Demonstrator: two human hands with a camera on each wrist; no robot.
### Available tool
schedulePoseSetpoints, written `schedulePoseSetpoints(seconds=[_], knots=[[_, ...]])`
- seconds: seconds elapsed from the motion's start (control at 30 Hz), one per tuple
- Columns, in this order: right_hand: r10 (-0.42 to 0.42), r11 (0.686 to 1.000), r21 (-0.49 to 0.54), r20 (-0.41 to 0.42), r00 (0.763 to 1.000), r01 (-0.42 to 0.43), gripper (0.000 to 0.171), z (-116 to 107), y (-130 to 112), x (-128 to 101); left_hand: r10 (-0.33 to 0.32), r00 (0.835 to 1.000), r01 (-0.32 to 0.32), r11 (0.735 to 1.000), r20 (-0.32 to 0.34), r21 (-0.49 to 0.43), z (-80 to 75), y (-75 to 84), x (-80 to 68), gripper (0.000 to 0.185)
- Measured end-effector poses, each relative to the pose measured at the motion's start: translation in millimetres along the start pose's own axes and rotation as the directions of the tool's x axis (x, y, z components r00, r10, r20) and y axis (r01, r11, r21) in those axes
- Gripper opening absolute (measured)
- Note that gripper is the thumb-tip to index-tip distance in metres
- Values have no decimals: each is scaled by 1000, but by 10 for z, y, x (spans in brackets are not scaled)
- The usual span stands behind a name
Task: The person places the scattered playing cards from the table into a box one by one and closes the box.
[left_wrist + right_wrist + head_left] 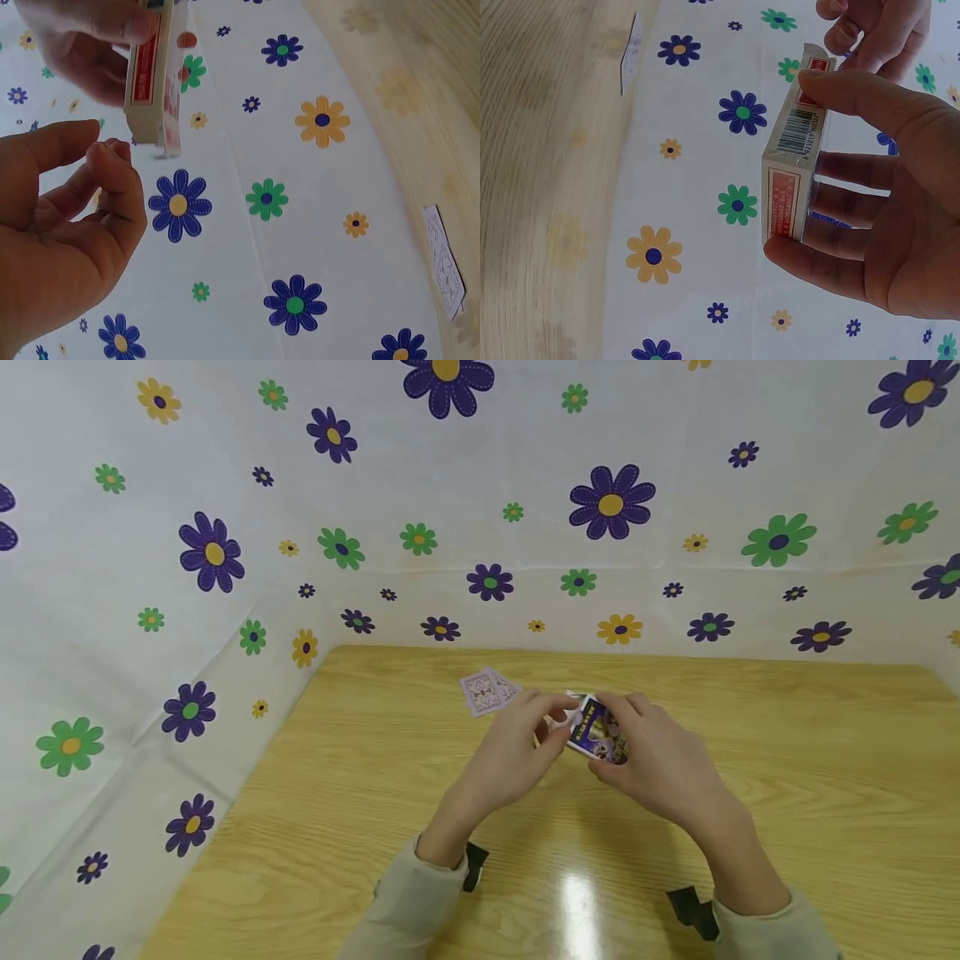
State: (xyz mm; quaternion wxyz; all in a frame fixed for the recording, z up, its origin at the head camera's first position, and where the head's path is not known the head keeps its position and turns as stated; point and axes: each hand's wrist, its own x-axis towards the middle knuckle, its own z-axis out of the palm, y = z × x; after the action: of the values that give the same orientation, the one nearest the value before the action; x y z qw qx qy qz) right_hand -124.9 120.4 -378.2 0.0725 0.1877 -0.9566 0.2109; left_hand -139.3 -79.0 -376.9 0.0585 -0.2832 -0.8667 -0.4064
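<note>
My right hand (660,756) grips a small card box (597,731) with a dark, colourful front, holding it above the table. In the right wrist view the thumb and fingers of this hand lie along the box's edges, beside a barcode (799,131) and a red panel (784,202). At the box's top end a pale flap (819,52) sticks out. My left hand (513,747) is close to that end, its fingers bent with a gap between thumb and index finger. No object shows between the left fingers in the left wrist view (82,202).
Playing cards (486,691) lie overlapping, backs up, on the wooden table (337,793) beyond my left hand. A flower-print cloth (480,468) hangs behind the table and along its left side. Dark patches (693,910) show beside both sleeves.
</note>
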Motion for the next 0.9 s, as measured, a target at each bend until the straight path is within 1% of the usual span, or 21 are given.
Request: schedulePoseSetpoints(seconds=[0.07,0.13,0.17,0.27,0.33,0.4,0.5,0.57,0.63,0.7,0.77,0.87,0.9], knots=[[6,1000,1,0,1000,-6,75,-28,16,-2,9,1000,-10,999,-20,-30,-44,-25,19,27],[10,1000,4,0,1000,-10,75,-54,27,-3,-6,998,2,998,-56,-69,-111,-83,46,26],[12,1000,7,0,1000,-12,75,-63,32,-3,-18,997,11,997,-80,-82,-148,-139,68,25],[18,1000,10,-8,1000,-18,75,-82,44,-7,-114,984,99,989,-137,-106,-269,-389,150,24],[21,1000,16,-11,1000,-21,75,-93,51,-15,-196,967,183,979,-165,-93,-330,-619,217,24],[21,1000,21,-12,1000,-21,76,-108,59,-21,-268,948,260,963,-171,-68,-378,-838,287,26],[35,999,25,-5,999,-35,76,-119,88,-32,-352,925,353,935,-142,-25,-375,-1131,402,32],[43,999,26,1,999,-43,76,-124,101,-33,-397,911,400,916,-106,7,-363,-1269,463,39],[46,999,27,7,999,-46,76,-121,107,-27,-450,891,453,890,-65,43,-342,-1381,509,47],[40,999,29,9,999,-40,76,-118,109,-23,-491,871,492,865,-30,99,-315,-1468,545,54],[36,999,29,11,999,-36,76,-112,114,-18,-525,851,520,841,-4,152,-285,-1524,573,61],[38,999,32,12,999,-38,76,-106,127,-20,-554,832,535,817,36,215,-232,-1583,597,72],[41,999,34,12,999,-42,76,-106,133,-23,-558,828,534,814,51,226,-215,-1598,600,74]])
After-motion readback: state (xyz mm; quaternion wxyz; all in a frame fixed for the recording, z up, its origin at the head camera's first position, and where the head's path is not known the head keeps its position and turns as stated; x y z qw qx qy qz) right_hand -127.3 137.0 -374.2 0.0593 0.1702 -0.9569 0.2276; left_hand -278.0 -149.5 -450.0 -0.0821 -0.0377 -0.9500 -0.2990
